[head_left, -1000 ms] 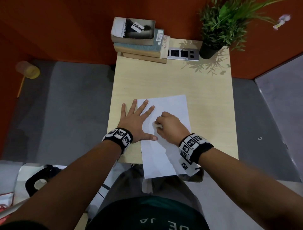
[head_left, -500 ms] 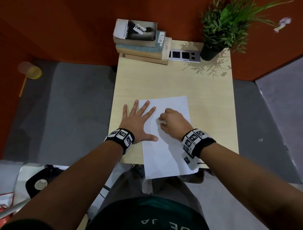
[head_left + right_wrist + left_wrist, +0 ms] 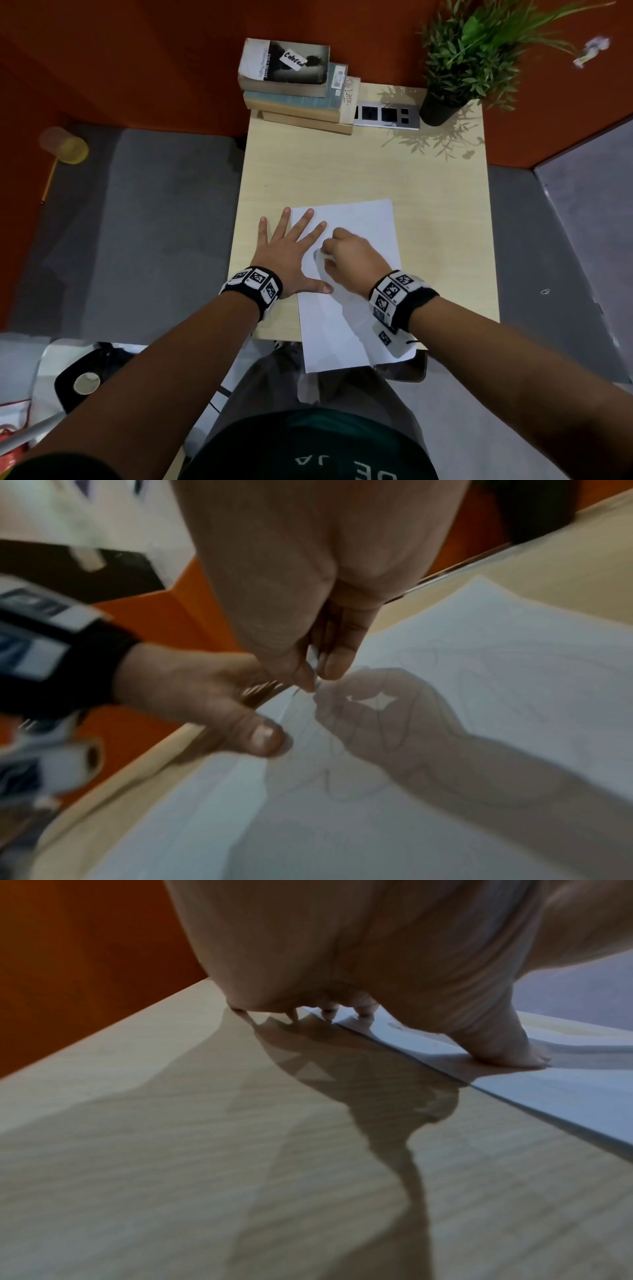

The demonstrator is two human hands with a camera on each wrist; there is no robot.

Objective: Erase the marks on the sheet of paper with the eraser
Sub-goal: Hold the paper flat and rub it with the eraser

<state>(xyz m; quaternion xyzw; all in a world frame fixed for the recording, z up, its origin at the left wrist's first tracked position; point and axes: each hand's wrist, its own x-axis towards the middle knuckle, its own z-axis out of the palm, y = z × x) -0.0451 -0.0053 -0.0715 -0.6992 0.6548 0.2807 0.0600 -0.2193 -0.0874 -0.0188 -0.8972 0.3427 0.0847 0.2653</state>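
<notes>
Head view shows the left hand (image 3: 286, 257) spread flat, fingers straight, pressing the left edge of the paper (image 3: 352, 308) to the table (image 3: 342, 171); judged purpose: to stop the sheet sliding or creasing under rubbing. The left wrist view confirms thumb and two fingertips (image 3: 365, 1012) on the sheet, the others on bare wood. The right hand (image 3: 352, 260) is curled, thumb and forefinger pinching a small white eraser (image 3: 322, 256) against the paper just beside the left forefinger. The right wrist view, blurred, shows faint looping pencil marks (image 3: 359, 777) near the pinch, so erasing is judged unfinished. The sheet lies at the near side of the table, its near end overhanging the edge; that unsupported part could buckle if rubbed. Containers: a dark pot (image 3: 438, 111) at the far right corner holds a green plant (image 3: 479, 48); a yellowish cup (image 3: 65, 145) lies on the floor to the left, contents not discernible. Three books (image 3: 294, 85) are stacked at the far edge.
</notes>
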